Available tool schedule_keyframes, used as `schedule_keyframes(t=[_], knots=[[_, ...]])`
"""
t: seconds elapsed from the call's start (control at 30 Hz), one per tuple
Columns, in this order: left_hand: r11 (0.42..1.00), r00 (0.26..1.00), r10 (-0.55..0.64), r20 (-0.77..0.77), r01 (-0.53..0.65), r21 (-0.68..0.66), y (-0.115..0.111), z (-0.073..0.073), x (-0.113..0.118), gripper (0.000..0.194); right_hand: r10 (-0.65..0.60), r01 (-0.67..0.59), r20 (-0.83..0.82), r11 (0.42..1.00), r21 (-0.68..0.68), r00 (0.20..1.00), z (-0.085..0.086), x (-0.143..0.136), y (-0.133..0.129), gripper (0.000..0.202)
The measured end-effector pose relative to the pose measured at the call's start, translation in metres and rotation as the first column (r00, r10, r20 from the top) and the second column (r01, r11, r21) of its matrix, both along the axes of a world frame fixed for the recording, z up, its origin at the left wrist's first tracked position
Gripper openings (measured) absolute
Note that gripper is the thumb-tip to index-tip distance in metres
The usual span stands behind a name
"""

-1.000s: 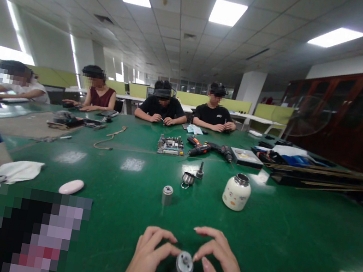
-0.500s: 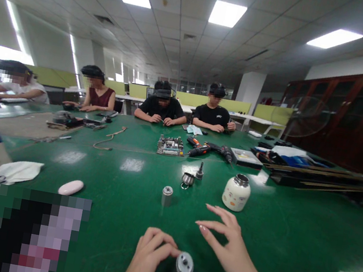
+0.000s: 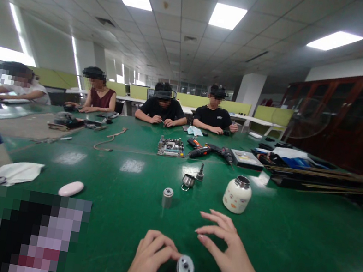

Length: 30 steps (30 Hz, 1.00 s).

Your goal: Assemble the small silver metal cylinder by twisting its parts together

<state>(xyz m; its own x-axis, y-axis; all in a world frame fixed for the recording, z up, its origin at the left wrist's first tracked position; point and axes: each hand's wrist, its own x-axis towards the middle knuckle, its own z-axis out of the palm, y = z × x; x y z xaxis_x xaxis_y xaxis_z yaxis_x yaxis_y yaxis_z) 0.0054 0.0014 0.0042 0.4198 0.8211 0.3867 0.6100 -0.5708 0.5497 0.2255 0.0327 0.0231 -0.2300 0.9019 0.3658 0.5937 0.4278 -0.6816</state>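
Left hand's grip (image 3: 151, 259) holds an upright metal cylinder (image 3: 185, 270); just beyond, the right hand (image 3: 231, 250) hovers open.

Rectangular ceiling panels (image 3: 228, 16), bright; glare patches on green desk (image 3: 107, 235); wide-angle edge stretching; fan blurred.

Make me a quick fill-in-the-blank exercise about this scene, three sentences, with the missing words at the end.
The person's ____ hand has its fingers around the near cylinder.
The tabletop is ____ in color.
Seen from the camera, the cream bottle stands to the ____ of the far cylinder.
Missing words: left; green; right.
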Motion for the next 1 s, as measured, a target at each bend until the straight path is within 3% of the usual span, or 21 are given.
schedule_keyframes(t=[0.17, 0.43, 0.53, 0.73, 0.87, 1.0], knots=[[1.000, 1.000, -0.002, 0.023, 0.001, 0.021, 0.001, -0.004, -0.001, 0.040, 0.154, -0.156, -0.062, 0.987, -0.044, 0.986, 0.016, -0.017, -0.024, 0.012], [0.998, 1.000, -0.017, 0.026, 0.015, 0.062, 0.002, -0.005, 0.000, 0.041, 0.205, -0.222, -0.135, 0.967, -0.124, 0.969, 0.014, -0.026, -0.030, 0.009], [0.998, 1.000, -0.013, 0.014, 0.012, 0.057, 0.003, -0.006, -0.001, 0.039, 0.172, -0.207, -0.183, 0.959, -0.194, 0.968, 0.010, -0.028, -0.031, 0.009], [0.999, 0.994, 0.025, 0.105, -0.029, 0.031, 0.005, -0.015, -0.004, 0.038, 0.164, -0.236, -0.261, 0.932, -0.274, 0.951, -0.010, -0.026, -0.029, 0.046], [0.993, 0.971, 0.074, 0.226, -0.092, 0.068, 0.004, -0.011, -0.003, 0.030, 0.200, -0.268, -0.248, 0.922, -0.279, 0.948, -0.020, -0.025, -0.026, 0.040], [0.992, 0.979, 0.081, 0.185, -0.097, 0.077, 0.001, 0.001, 0.000, 0.026, 0.193, -0.232, -0.155, 0.928, -0.291, 0.969, -0.019, -0.026, -0.027, 0.034]])
